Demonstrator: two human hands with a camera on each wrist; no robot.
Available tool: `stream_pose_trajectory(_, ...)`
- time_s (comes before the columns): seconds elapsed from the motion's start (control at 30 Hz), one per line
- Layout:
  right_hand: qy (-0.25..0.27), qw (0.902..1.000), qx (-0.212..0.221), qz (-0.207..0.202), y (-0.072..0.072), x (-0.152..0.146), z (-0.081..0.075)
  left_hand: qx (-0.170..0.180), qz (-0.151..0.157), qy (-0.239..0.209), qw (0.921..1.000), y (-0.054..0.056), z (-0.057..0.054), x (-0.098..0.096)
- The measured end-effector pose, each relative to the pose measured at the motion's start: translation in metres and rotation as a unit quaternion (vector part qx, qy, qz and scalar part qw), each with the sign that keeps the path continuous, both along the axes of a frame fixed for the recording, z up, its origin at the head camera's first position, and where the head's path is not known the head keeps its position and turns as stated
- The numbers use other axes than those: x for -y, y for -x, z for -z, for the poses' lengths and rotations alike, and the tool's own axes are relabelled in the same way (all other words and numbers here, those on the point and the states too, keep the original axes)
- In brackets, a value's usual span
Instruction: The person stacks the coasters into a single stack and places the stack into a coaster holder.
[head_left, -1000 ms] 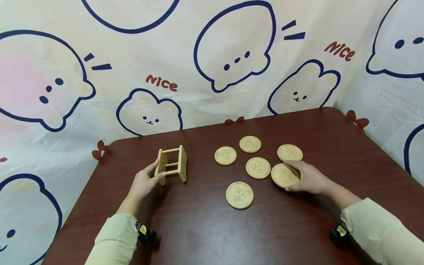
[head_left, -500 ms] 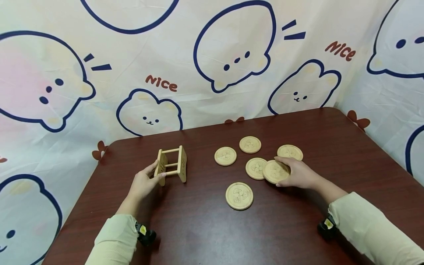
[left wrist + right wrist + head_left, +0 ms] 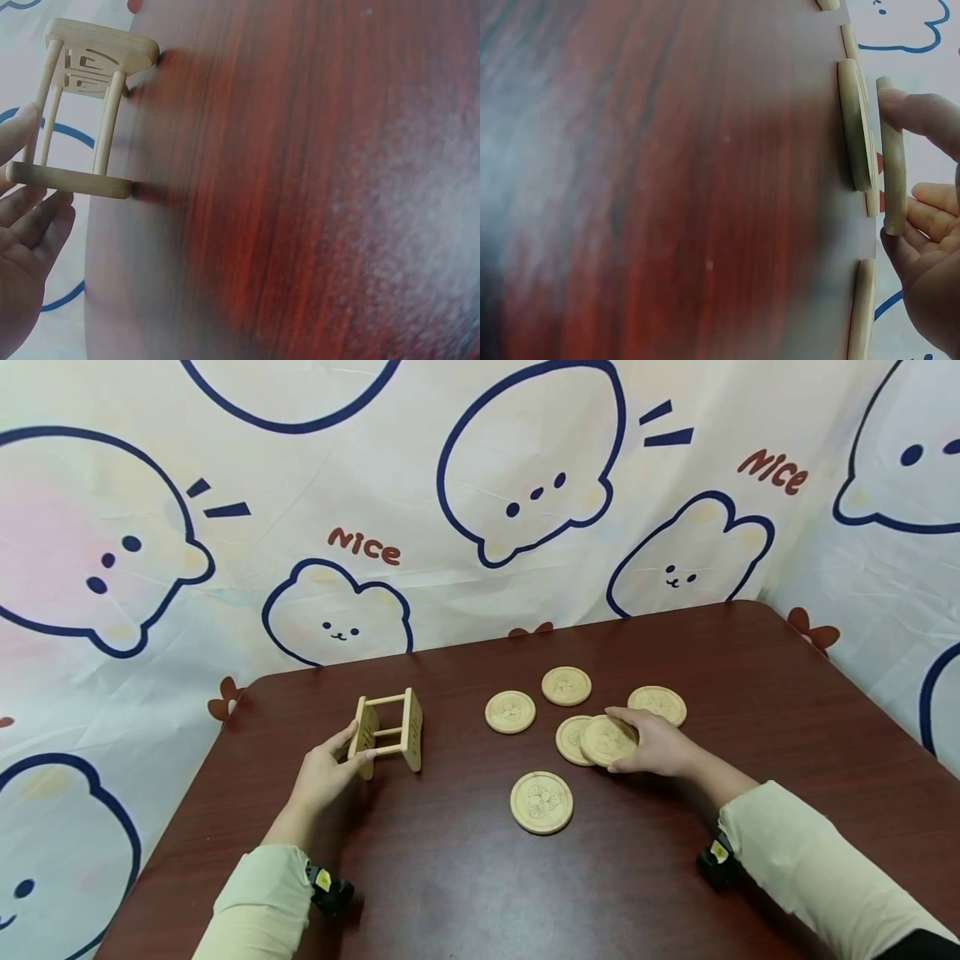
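Note:
My left hand [image 3: 322,781] grips one side panel of a small wooden coaster rack [image 3: 387,732], which has two slotted side panels joined by round rods. In the left wrist view, the thumb and fingers lie on either side of the rack's near panel [image 3: 71,180]. My right hand [image 3: 660,745] pinches a round wooden coaster [image 3: 609,741] by its edges. That coaster overlaps another coaster [image 3: 567,740] in the head view. The right wrist view shows the held coaster [image 3: 893,157] raised off the table, apart from the coaster [image 3: 855,124] beneath it.
Loose coasters lie flat on the dark wooden table [image 3: 450,877]: a front coaster [image 3: 542,802], a left coaster [image 3: 510,712], a back coaster [image 3: 566,686] and a right coaster [image 3: 657,703] near my right hand. A cartoon-printed cloth [image 3: 450,602] hangs behind the table.
My right hand has lifted its coaster and carried it leftward, partly over the neighbouring coaster. My left hand and the rack have stayed in place.

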State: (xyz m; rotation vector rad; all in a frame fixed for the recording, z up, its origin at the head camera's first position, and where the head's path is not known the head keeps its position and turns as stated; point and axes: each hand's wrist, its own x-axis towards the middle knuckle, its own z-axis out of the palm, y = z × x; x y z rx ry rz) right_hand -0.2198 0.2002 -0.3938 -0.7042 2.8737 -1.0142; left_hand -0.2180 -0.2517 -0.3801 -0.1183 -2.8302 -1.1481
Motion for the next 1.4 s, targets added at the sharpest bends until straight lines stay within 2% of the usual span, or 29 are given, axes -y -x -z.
stream_pose_trajectory(0.3, 0.005, 0.9997, 0.021, -0.005, 0.004, 0.009, 0.002, 0.006, 0.002, 0.003, 1.0000, -0.002, -0.001, 0.000)
stream_pose_trajectory(0.67, 0.005, 0.9998, 0.017, -0.009, 0.010, 0.016, 0.005, -0.003, 0.004, -0.002, 1.0000, -0.002, -0.001, 0.000)
stream_pose_trajectory(1.0, 0.008, 0.9995, 0.027, -0.015, 0.015, 0.020, 0.009, 0.006, -0.003, 0.011, 0.9999, -0.002, 0.000, 0.000)
stream_pose_trajectory(1.4, 0.020, 0.9984, 0.050, -0.014, 0.018, 0.024, 0.011, 0.014, -0.009, 0.005, 0.9998, -0.002, 0.000, 0.000)
